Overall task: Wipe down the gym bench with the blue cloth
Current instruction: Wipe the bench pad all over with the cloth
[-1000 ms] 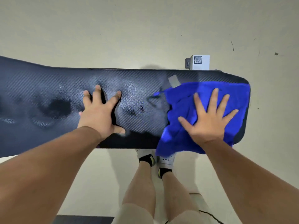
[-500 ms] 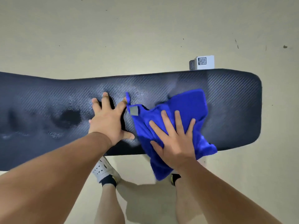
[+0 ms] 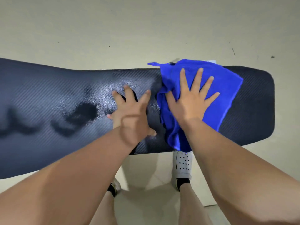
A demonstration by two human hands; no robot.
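Note:
A long black padded gym bench (image 3: pixel 48 98) with a woven texture runs across the view, with damp shiny patches and darker spots near its middle. The blue cloth (image 3: pixel 227 88) lies crumpled on the bench's right part, its top corner over the far edge and its lower end hanging off the near edge. My right hand (image 3: pixel 191 98) presses flat on the cloth with fingers spread. My left hand (image 3: pixel 131 114) rests flat on the bare bench just left of the cloth, fingers apart, holding nothing.
The bench stands on a pale floor (image 3: pixel 113 30). My legs and white shoes (image 3: pixel 182 164) are below the near edge. A small white box (image 3: pixel 211 61) peeks out behind the cloth at the far edge.
My right hand has pushed the cloth from the bench's middle toward the far right edge, covering the white box. My left hand stays planted on the bench.

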